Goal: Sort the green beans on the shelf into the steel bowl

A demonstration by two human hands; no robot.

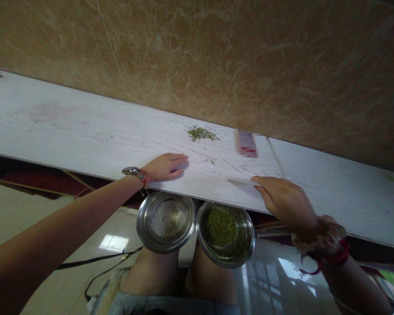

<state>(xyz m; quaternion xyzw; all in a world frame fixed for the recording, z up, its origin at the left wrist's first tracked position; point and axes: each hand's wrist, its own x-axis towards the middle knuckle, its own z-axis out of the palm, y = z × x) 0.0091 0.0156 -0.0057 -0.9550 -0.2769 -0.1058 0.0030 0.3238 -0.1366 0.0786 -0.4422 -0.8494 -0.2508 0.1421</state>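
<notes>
My left hand (pixel 166 167) lies on the white wood-grain board (pixel 85 127), fingers stretched to the right and holding nothing. My right hand (pixel 285 199) is above the board's front edge, closed on a thin flat pale strip (pixel 239 181) that points left; its exact kind is unclear. Beyond the hands, a small pile of mung beans (pixel 202 133) is spread near the wall, with a few strays closer to me. Below the board's edge, a metal bowl (pixel 225 261) on the right holds many mung beans. Beside it, another metal bowl (pixel 146 241) shows no beans that I can make out.
A blurred-out small flat item (pixel 247 143) lies on the board right of the pile. Behind the board rises a brown marbled wall (pixel 190 57). Both bowls rest about my knees. A dark cable (pixel 98 262) runs over the tiled floor (pixel 52 214) at left.
</notes>
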